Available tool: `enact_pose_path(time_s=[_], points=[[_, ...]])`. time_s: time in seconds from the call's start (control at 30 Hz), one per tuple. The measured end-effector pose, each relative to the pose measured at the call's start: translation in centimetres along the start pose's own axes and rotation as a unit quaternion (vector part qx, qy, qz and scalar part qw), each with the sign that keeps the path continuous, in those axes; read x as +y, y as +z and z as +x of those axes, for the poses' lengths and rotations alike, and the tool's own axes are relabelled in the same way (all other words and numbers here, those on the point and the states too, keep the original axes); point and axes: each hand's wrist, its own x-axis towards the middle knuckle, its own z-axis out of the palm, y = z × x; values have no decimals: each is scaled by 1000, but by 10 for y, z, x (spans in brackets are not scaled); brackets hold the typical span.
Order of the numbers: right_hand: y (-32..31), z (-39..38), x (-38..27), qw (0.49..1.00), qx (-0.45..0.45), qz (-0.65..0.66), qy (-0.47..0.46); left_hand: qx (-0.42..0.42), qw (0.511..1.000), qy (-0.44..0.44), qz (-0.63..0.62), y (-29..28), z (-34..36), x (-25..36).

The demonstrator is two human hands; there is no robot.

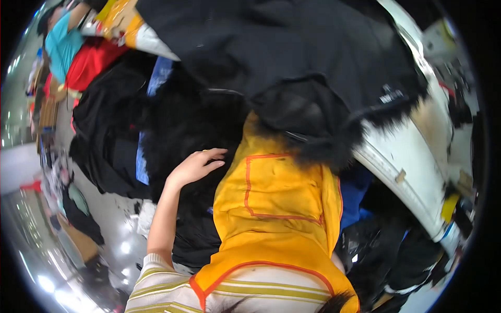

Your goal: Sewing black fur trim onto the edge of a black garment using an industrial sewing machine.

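Observation:
My left hand reaches over a heap of black furry fabric on the left, fingers stretched out and the thumb apart. Nothing shows in its grasp; whether it touches the fabric I cannot tell. A large black garment with fuzzy dark trim spreads across the far side and right. Its bunched near part hangs over the upper end of my yellow apron, which has orange edging. My right hand is out of sight; only a sliver of the right arm shows beside the apron.
A white table with a curved-looking edge runs along the right. Black clothing and plastic bags lie below it. More black garments are piled at left. A person in a turquoise top is at the far left, near a yellow-and-white package.

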Motion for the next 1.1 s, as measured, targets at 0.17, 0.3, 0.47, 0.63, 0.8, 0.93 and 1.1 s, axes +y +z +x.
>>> enact_pose_path(time_s=[0.17,0.3,0.47,0.63,0.8,0.93,1.1], points=[[-10,-3,39,955,-28,-296,6,162,984,-67,14,25,-17,-30],[-9,-5,35,889,-41,-455,-12,317,942,-88,69,36,0,-43],[11,-41,-24,763,-108,-637,18,210,852,-134,460,7,33,-44],[6,-107,-154,707,-29,-695,-126,396,890,-2,229,-56,-12,-46],[58,-105,-240,808,-4,-369,-459,512,858,5,49,-85,-20,16],[160,-94,-294,752,-393,-226,-478,315,933,153,85,-21,-8,124],[188,-100,-335,892,-359,218,-169,-137,946,282,79,39,-10,167]])
